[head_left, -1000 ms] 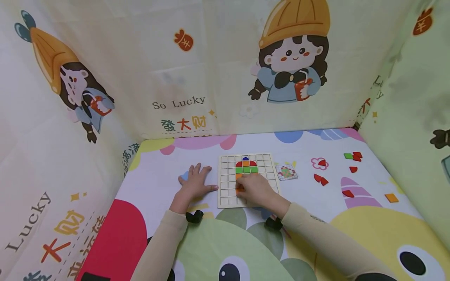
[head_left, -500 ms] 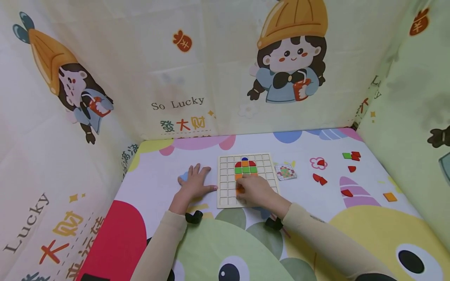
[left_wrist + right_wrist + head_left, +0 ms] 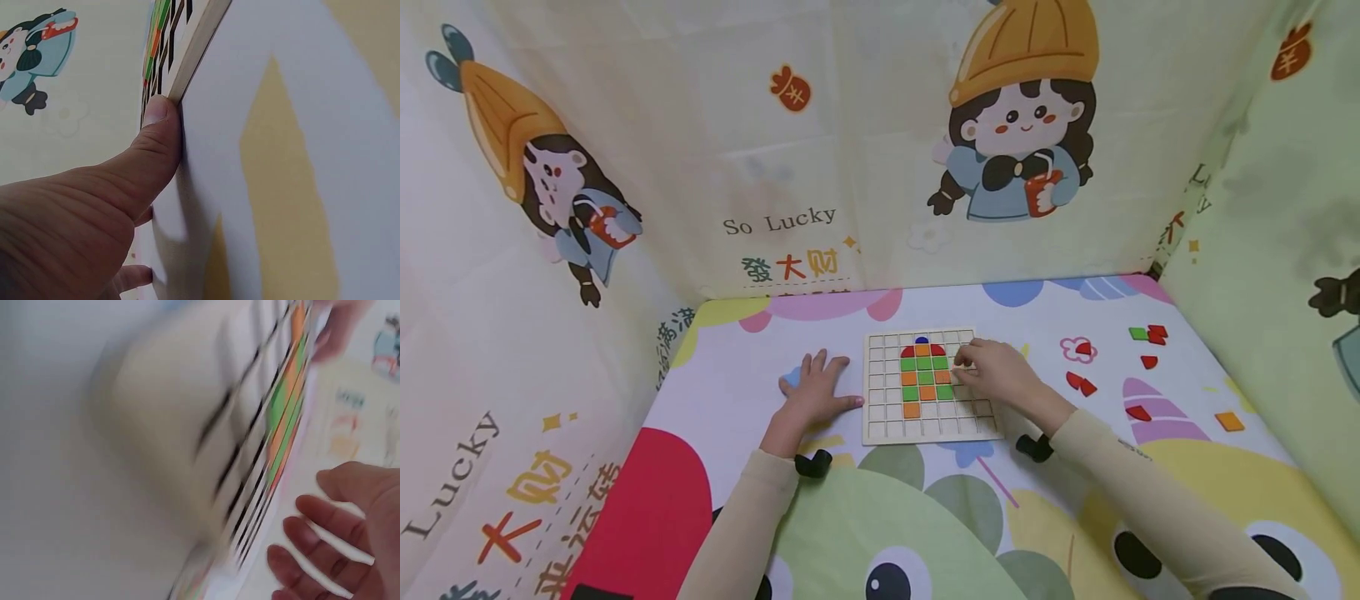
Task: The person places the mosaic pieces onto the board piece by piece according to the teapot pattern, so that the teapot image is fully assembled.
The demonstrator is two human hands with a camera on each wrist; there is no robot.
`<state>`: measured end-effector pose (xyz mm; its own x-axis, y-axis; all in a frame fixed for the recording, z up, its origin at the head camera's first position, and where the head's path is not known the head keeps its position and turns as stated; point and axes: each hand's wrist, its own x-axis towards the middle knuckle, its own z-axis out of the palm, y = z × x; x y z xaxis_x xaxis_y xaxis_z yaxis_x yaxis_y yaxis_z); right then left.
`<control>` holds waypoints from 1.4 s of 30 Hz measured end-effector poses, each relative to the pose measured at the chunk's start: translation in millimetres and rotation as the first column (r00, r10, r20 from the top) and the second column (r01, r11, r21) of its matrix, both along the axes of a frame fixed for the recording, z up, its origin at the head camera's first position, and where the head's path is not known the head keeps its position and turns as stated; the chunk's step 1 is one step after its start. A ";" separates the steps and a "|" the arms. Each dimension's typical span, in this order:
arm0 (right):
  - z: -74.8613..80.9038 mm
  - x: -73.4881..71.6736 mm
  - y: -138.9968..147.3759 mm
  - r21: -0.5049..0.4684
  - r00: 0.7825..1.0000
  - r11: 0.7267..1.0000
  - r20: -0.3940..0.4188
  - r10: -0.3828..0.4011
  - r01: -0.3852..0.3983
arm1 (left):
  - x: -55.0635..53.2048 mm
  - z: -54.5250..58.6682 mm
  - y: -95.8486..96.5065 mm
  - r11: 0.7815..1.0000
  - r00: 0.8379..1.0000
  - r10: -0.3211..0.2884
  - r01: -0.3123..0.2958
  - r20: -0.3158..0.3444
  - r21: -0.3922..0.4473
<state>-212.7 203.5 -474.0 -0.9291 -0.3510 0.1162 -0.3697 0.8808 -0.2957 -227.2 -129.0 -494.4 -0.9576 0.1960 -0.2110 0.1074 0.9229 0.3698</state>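
Observation:
A wooden grid board lies on the table, its middle cells filled with a pattern of blue, orange, red and green tiles. The lowest of them is an orange tile. My left hand rests flat at the left with fingers spread. Its thumb touches the board's side edge in the left wrist view. Above the board's right part is my right hand. In the right wrist view its fingers are loosely bent and apart, with nothing between them. It hides the picture card in the head view.
Loose red tiles lie scattered at the right. Among them are a green tile and, nearer the right edge, an orange tile. The picture card shows blurred beside the board. Printed cloth walls enclose the table.
My right hand has left the lower left cells of the pattern and moved right and away, uncovering the green and orange tiles there. The left hand has stayed in place.

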 end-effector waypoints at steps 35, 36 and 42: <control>-14.0 -18.9 268.3 0.133 0.877 0.890 0.155 -0.454 0.437 | -2.3 -3.1 -2.2 1.000 1.000 -0.009 0.009 -0.025 -0.002; -12.8 -19.0 269.0 0.130 0.877 0.891 0.165 -0.451 0.434 | -2.6 -3.6 -2.4 1.000 1.000 -0.009 0.009 -0.024 -0.005; -8.3 -21.0 270.2 0.098 0.866 0.902 0.252 -0.431 0.420 | -2.9 -6.6 -4.4 1.000 1.000 -0.012 0.012 -0.027 -0.013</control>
